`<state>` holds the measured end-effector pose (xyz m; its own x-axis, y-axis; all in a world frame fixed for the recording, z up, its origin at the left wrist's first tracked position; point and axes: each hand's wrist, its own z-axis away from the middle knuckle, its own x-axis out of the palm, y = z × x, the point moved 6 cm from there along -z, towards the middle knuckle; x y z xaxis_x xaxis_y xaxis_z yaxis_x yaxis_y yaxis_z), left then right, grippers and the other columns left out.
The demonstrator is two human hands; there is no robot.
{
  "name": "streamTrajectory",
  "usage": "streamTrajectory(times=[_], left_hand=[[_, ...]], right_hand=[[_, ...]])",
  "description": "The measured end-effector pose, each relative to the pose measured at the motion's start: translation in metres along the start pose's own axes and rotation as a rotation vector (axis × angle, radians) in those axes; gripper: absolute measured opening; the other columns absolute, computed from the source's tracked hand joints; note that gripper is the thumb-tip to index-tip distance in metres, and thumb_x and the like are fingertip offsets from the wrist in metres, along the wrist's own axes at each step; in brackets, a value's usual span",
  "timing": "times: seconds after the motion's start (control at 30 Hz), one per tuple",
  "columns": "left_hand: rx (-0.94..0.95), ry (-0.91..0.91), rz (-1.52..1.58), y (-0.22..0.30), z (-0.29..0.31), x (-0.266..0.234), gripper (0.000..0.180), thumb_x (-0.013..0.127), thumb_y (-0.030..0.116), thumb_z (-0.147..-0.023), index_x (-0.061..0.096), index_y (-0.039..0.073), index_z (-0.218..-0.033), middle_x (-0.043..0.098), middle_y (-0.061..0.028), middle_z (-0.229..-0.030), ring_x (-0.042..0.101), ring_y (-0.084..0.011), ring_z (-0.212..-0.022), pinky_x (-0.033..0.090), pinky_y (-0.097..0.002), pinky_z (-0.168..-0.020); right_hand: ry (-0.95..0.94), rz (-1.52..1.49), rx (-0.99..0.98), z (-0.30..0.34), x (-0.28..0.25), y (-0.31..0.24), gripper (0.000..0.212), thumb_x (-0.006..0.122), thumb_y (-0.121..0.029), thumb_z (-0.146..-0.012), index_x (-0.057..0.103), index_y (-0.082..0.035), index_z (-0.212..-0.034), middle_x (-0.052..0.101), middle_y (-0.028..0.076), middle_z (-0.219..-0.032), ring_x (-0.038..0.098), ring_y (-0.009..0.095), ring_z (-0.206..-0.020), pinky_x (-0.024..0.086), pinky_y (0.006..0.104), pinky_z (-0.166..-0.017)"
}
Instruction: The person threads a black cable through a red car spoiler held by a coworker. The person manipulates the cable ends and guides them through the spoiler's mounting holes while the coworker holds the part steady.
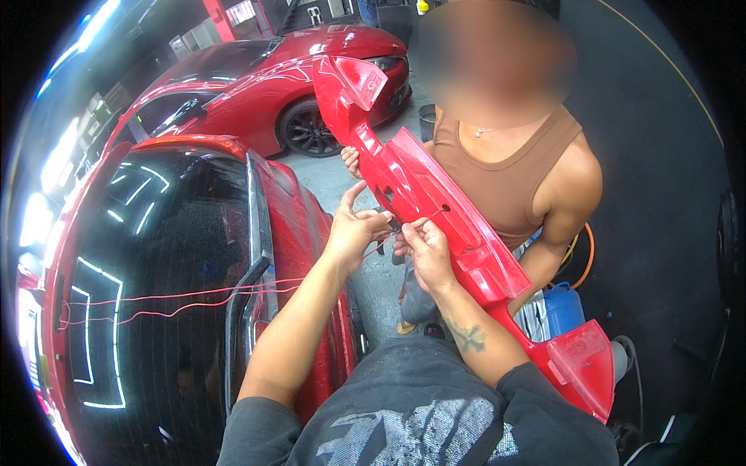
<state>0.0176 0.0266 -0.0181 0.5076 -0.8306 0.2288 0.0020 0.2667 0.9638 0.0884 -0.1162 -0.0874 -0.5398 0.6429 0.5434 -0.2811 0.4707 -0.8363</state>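
A long glossy red car spoiler (423, 182) slants in front of me, held up by a co-worker whose hand (350, 160) grips its far left part. Close to the spoiler's left edge, my left hand (356, 229) pinches at a small black piece, probably a connector, with the index finger raised. My right hand (426, 252) is beside it, thumb and fingertips closed on a thin red wire that runs to a hole in the spoiler. Thin red wires (210, 293) also stretch from the car on the left across its rear window toward my hands. The fingers partly hide the wire ends.
The red car's dark rear window (163, 241) and wiper (242, 299) are at my left. Another red car (256, 85) stands behind. The co-worker (505, 175) faces me across the spoiler. A blue container (564, 312) and an orange hose (590, 256) are at the right.
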Motion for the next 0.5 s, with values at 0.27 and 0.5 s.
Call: streamTrajectory(times=[0.27, 0.5], left_hand=[[0.483, -0.099, -0.396, 0.021, 0.035, 0.016, 0.094, 0.079, -0.003, -0.092, 0.031, 0.014, -0.171, 0.073, -0.0031, -0.088, 0.07, -0.0121, -0.079, 0.056, -0.0279, -0.072], [1.353, -0.002, -1.212, 0.023, 0.094, 0.045, 0.055, 0.084, 0.0, -0.081, 0.074, 0.015, -0.133, 0.075, 0.0013, -0.089, 0.07, -0.0209, -0.09, 0.05, -0.0372, -0.074]], right_hand=[[-0.005, -0.12, 0.055, 0.002, 0.016, -0.01, 0.011, 0.064, -0.016, -0.111, 0.059, -0.007, -0.106, 0.072, 0.009, -0.096, 0.073, 0.018, -0.082, 0.061, 0.0332, -0.073], [-0.016, -0.268, 0.131, -0.006, 0.012, -0.011, 0.009, 0.065, -0.015, -0.11, 0.059, -0.012, -0.104, 0.069, 0.002, -0.091, 0.069, 0.014, -0.077, 0.057, 0.0312, -0.07]])
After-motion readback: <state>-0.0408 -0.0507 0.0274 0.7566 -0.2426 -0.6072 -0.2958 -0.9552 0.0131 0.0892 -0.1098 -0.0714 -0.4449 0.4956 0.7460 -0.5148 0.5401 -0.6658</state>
